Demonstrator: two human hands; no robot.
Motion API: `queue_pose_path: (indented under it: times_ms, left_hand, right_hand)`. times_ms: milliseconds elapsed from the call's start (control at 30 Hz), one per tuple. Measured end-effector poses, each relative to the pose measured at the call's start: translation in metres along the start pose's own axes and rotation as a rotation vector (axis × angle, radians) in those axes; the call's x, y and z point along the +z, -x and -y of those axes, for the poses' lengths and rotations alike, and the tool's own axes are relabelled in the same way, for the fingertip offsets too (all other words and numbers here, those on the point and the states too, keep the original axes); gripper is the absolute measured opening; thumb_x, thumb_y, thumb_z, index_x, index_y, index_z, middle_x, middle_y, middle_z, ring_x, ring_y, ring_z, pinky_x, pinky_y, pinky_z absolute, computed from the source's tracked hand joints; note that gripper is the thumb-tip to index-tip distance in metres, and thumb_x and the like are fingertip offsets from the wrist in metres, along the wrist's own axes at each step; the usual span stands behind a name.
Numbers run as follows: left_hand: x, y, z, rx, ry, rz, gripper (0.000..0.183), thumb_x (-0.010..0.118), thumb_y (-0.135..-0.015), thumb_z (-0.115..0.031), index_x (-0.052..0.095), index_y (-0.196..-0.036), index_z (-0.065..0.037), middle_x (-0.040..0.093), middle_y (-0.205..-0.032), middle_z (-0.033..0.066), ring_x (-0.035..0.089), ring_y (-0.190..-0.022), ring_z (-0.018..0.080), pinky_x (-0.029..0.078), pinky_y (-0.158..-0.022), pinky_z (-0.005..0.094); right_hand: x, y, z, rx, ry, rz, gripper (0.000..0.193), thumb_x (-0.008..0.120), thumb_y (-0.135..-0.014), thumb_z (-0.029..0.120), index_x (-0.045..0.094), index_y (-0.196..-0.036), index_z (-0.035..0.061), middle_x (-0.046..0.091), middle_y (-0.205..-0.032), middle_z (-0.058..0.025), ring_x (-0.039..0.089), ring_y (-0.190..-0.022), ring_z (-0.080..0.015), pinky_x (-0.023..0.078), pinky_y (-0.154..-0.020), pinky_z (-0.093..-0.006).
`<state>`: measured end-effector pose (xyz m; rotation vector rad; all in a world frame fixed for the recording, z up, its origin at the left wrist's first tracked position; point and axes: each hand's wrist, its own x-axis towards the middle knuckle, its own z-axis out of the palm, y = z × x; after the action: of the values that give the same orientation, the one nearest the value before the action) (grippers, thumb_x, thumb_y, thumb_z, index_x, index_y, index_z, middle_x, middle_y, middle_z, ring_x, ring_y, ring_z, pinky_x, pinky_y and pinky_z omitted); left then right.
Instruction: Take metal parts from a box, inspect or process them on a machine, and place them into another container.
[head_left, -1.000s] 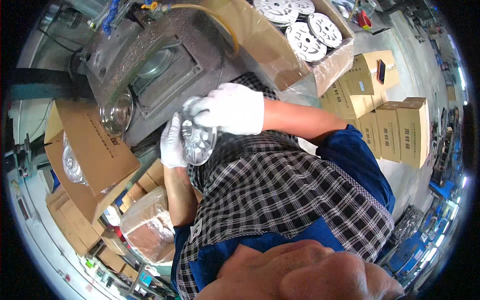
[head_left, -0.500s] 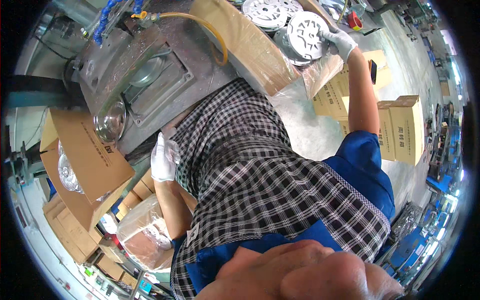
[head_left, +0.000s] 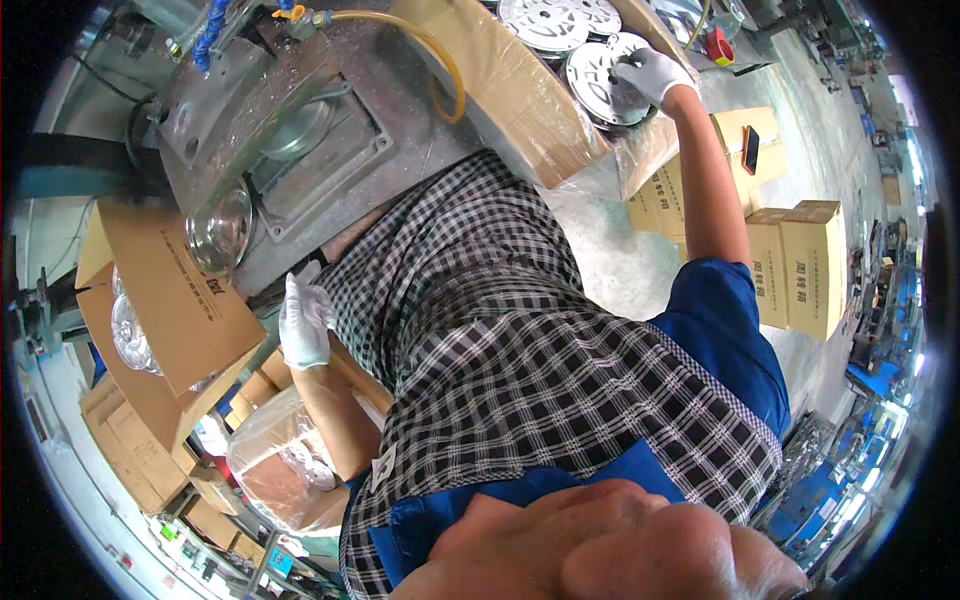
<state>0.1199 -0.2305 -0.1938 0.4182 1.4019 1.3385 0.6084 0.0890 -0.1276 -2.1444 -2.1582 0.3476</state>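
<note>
My right hand (head_left: 660, 77), in a white glove, reaches into a plastic-lined cardboard box at the upper right. Its bent fingers grip the upper right part of a round slotted metal disc (head_left: 598, 88), which lies over other discs. Another slotted disc (head_left: 543, 22) rests beside it in the box. My left hand (head_left: 305, 325), also gloved in white, hangs by my checkered apron with its fingers stretched out and holds nothing. It is nearest to the front edge of the metal machine table (head_left: 410, 150).
A round shiny part (head_left: 300, 130) sits in the machine's recess, and a glossy metal dish (head_left: 222, 228) is at the table's left edge. A yellow hose (head_left: 440, 45) arches overhead. An open carton (head_left: 185, 300) with metal parts stands left. Closed cartons (head_left: 810, 268) and a phone (head_left: 750, 150) are right.
My right hand has shifted left over the disc, and the disc sits slightly lower in the box. My left hand has moved a little to the left.
</note>
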Motion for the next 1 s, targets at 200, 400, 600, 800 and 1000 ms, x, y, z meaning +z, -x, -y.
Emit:
queue_pose_path:
  times_ms: [200, 400, 600, 800, 1000]
  left_hand:
    - [-0.021, 0.01, -0.007, -0.008, 0.019, -0.165, 0.061, 0.045, -0.093, -0.047, 0.049, -0.122, 0.006, 0.052, -0.066, -0.0001, 0.043, -0.051, 0.0062, 0.032, -0.043, 0.0195]
    - [-0.081, 0.053, -0.012, 0.004, -0.023, -0.483, 0.044, 0.046, -0.094, -0.044, 0.059, -0.113, -0.006, 0.049, -0.066, -0.0031, 0.038, -0.05, 0.0041, 0.03, -0.044, 0.0183]
    - [-0.242, 0.134, 0.034, 0.176, -0.875, -0.904, 0.038, 0.044, -0.095, -0.029, 0.056, -0.122, -0.005, 0.064, -0.101, 0.0054, 0.058, -0.084, 0.0217, 0.046, -0.076, 0.034]
    - [-0.319, 0.186, 0.128, 0.284, 0.75, -1.431, 0.054, 0.047, -0.09, -0.044, 0.045, -0.132, -0.01, 0.056, -0.12, 0.0122, 0.055, -0.105, 0.0211, 0.046, -0.085, 0.0313]
    - [-0.296, 0.224, 0.166, -0.606, -0.985, -0.938, 0.043, 0.043, -0.09, -0.037, 0.05, -0.129, -0.019, 0.053, -0.128, 0.0035, 0.051, -0.115, 0.0189, 0.043, -0.092, 0.034]
  right_hand:
    - [-0.006, 0.002, -0.002, 0.02, 0.067, 0.119, 0.064, 0.064, -0.071, 0.054, 0.062, -0.109, 0.0031, 0.064, -0.102, -0.0205, 0.062, -0.097, -0.0316, 0.046, -0.084, -0.036]
    - [-0.017, 0.013, 0.026, -0.003, 0.149, -0.066, 0.069, 0.057, -0.076, 0.058, 0.055, -0.12, 0.0048, 0.059, -0.116, -0.0201, 0.056, -0.109, -0.0329, 0.042, -0.092, -0.0377]
    - [-0.034, 0.095, 0.127, -0.385, -0.336, 0.406, 0.042, 0.052, -0.089, 0.025, 0.053, -0.121, -0.0015, 0.055, -0.119, -0.0095, 0.056, -0.093, -0.0178, 0.046, -0.077, -0.029]
    - [0.111, 0.124, 0.191, -0.546, -0.267, 1.143, 0.027, 0.053, -0.092, 0.024, 0.058, -0.109, 0.0046, 0.062, -0.089, -0.0037, 0.05, -0.062, -0.0062, 0.041, -0.054, -0.0197]
    - [0.139, 0.11, 0.208, -0.59, -0.136, 1.18, 0.023, 0.054, -0.092, 0.018, 0.06, -0.109, 0.0027, 0.062, -0.088, -0.003, 0.054, -0.077, -0.0075, 0.045, -0.064, -0.0231]
